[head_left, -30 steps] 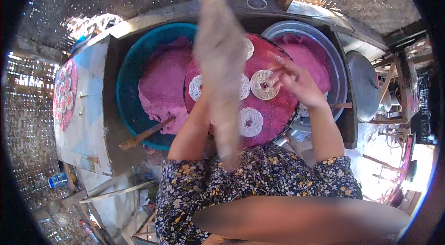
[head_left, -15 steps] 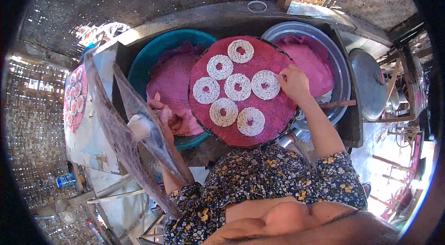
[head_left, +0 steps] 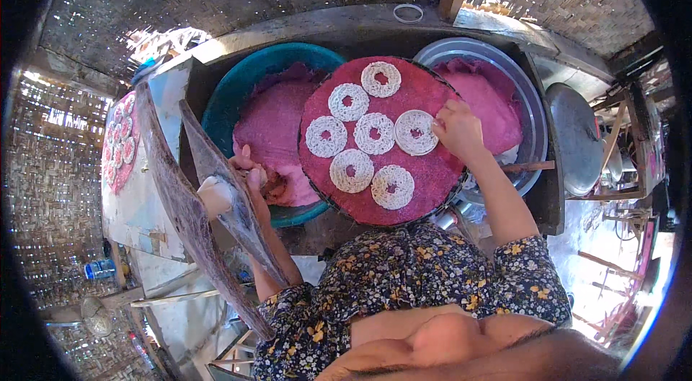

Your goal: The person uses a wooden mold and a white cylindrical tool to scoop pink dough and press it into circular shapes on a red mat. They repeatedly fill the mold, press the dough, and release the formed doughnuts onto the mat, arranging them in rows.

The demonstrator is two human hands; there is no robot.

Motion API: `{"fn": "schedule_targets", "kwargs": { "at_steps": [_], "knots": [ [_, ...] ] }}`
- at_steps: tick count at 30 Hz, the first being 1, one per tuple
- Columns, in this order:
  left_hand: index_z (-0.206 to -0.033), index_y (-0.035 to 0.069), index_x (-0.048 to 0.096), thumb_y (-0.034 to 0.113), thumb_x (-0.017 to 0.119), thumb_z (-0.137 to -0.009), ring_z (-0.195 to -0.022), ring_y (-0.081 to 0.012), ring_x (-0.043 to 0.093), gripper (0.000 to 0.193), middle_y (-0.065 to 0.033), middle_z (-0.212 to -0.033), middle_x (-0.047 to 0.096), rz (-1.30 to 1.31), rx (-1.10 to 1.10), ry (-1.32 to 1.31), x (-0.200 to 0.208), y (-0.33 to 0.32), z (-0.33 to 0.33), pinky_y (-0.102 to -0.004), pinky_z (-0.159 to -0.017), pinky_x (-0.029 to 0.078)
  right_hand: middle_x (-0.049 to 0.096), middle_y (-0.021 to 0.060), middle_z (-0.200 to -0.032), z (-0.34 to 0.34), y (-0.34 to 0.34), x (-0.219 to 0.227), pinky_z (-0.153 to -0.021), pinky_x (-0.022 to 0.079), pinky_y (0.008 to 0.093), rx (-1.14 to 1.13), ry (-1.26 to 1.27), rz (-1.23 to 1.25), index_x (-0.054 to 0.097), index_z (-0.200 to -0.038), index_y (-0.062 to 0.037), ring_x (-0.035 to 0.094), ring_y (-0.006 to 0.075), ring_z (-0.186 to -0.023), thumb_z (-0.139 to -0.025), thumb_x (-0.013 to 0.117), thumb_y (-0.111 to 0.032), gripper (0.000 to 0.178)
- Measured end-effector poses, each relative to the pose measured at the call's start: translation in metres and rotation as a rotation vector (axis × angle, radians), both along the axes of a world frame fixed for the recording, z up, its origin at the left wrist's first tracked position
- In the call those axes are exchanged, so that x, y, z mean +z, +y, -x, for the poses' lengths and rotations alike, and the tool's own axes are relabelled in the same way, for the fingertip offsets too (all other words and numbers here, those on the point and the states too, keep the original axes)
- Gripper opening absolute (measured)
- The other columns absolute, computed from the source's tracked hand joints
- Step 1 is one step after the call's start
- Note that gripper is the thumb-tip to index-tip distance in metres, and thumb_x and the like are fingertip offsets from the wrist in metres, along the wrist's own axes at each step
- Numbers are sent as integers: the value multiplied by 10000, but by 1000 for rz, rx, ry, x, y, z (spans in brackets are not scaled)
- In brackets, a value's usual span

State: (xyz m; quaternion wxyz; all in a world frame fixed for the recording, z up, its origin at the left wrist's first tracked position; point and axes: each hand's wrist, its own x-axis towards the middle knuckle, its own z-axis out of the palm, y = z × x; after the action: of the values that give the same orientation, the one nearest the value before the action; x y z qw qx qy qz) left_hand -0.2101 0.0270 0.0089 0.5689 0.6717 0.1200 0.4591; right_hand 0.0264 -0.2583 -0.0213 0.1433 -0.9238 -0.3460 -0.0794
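Note:
Several white, lacy rings, like pressed strands with a hole in the middle, lie on a round red cloth-covered tray. At the tray's right side, my right hand pinches the edge of a thin ring mold around the rightmost white ring. My left hand is left of the tray, over the near side of a teal basin, fingers curled around something I cannot make out. A reddish-brown thing lies beside it. Two long wooden pieces with a pale cylinder between them partly hide my left forearm.
Pink cloth fills the teal basin; a metal basin with pink cloth stands at right. Another thin ring lies on the back ledge. A large metal lid leans at far right. More ringed pieces sit on a red round at far left.
The view has shifted slightly, and everything sits a little differently in it. My right hand stays at the rightmost ring; the left hand's fingers have moved slightly.

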Motion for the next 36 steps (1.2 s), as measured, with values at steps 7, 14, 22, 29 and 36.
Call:
{"fn": "schedule_targets", "kwargs": {
  "at_steps": [7, 14, 22, 29, 36],
  "knots": [
    [-1003, 51, 444, 98, 577, -765, -802, -136, 448, 277, -32, -882, 442, 38, 38, 38, 2, -1, 1, -475, -1017, 253, 542, 88, -827, 0, 1, 11, -698, 485, 415, -63, 109, 9, 600, -698, -61, 544, 283, -894, -685, 606, -229, 169],
    [-1008, 50, 443, 85, 577, -771, -780, -138, 452, 275, -36, -878, 449, 44, -14, 2, 4, 0, 7, -498, -1018, 249, 540, 87, -756, 32, -34, 37, -657, 472, 428, -82, 155, -17, 575, -646, -68, 552, 299, -808, -659, 605, -213, 149],
    [-972, 42, 434, 64, 549, -768, -727, -135, 464, 235, -50, -852, 448, 81, -81, -56, -2, 0, -4, -504, -1006, 272, 527, 77, -744, 60, -59, 21, -643, 475, 422, -85, 166, 54, 575, -639, -83, 546, 286, -804, -670, 593, -196, 118],
    [-957, 53, 448, 147, 600, -741, -768, -150, 453, 280, -49, -842, 457, -61, 0, 54, 15, -15, -2, -305, -702, 359, 527, 82, -747, 61, -49, 18, -632, 477, 417, -82, 162, 27, 585, -655, -75, 548, 281, -793, -688, 596, -185, 115],
    [-976, 36, 468, 188, 614, -729, -734, -165, 505, 325, -56, -782, 504, -167, -67, 97, -6, -6, -13, -424, -922, 348, 561, 98, -818, 66, -59, 28, -689, 470, 396, -66, 120, -142, 633, -816, -66, 551, 289, -822, -758, 592, -310, 254]
  ]
}}
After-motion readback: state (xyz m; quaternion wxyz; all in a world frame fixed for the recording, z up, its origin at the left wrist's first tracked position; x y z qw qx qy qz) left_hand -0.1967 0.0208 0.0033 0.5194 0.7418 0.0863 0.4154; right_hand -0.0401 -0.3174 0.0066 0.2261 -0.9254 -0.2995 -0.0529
